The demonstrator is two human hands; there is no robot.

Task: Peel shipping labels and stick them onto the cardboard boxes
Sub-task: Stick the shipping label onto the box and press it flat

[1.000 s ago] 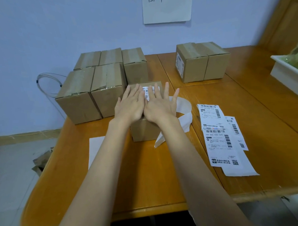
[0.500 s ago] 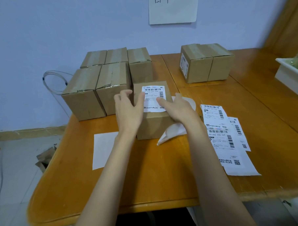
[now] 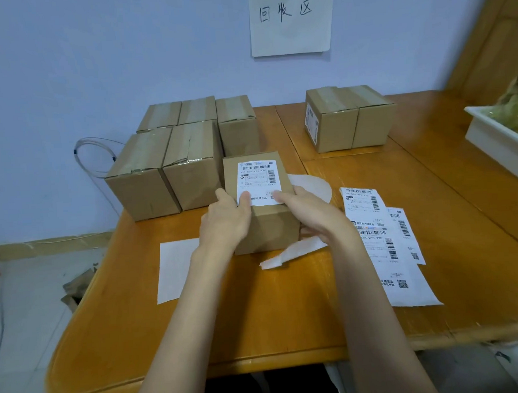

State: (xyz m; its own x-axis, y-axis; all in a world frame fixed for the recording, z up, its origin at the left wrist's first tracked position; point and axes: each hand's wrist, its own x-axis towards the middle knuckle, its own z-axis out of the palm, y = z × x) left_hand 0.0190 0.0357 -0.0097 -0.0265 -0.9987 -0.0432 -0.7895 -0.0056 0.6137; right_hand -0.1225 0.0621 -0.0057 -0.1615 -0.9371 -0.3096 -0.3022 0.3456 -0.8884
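A small cardboard box (image 3: 268,228) stands at the middle of the wooden table (image 3: 286,314), with a white shipping label (image 3: 258,178) stuck on its top. My left hand (image 3: 226,221) grips the box's left side, thumb on the label's near left corner. My right hand (image 3: 309,212) grips the right side, thumb on the label's near right corner. A strip of printed shipping labels (image 3: 378,238) lies to the right of the box.
Several unlabelled boxes (image 3: 173,164) stand in a group at the back left. Two boxes (image 3: 346,118), one with a label on its side, stand at the back right. Curled backing paper (image 3: 301,251) and a white sheet (image 3: 175,268) lie by the box. A white tray (image 3: 498,141) sits far right.
My hands slid back from lying flat over the label to the box's near edge and sides, which uncovered the label. They now hold the box with thumbs on the label's near corners.
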